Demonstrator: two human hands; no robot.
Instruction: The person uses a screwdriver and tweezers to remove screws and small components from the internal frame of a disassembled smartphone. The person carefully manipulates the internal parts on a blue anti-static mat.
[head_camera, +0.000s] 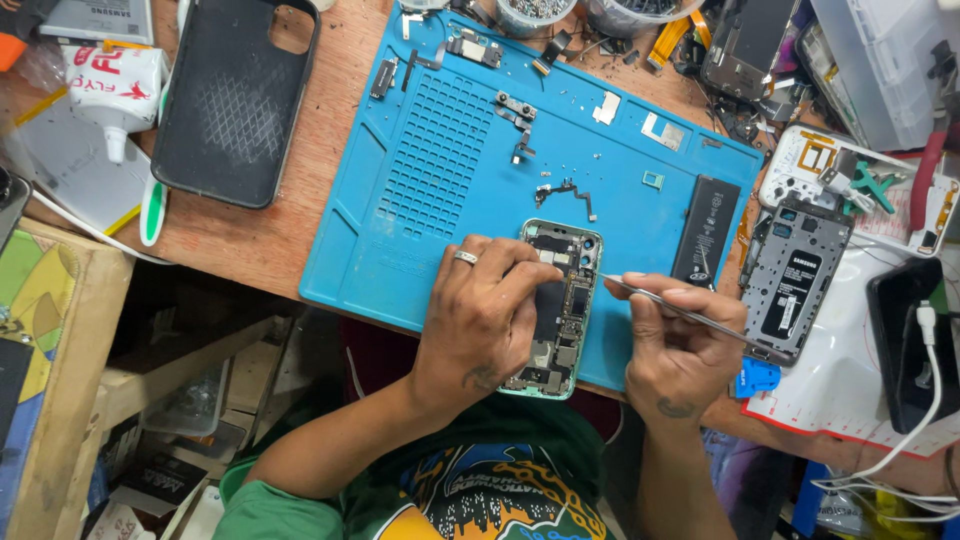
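Partly, left hand (487, 318) hides opened phone (560, 300) (right hand (680, 345) holds tweezers (690, 315)).

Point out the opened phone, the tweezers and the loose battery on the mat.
opened phone (566, 300): head view, exposed insides at mid-body.
tweezers (690, 316): head view, mid-shaft, above the right hand.
battery (706, 230): head view, middle of its black face.

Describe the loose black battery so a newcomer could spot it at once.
Start at the blue work mat on the wooden table. Near the mat's right edge, right of the opened phone under the left hand, lies the battery: a flat black rectangle, plain among small metal parts.
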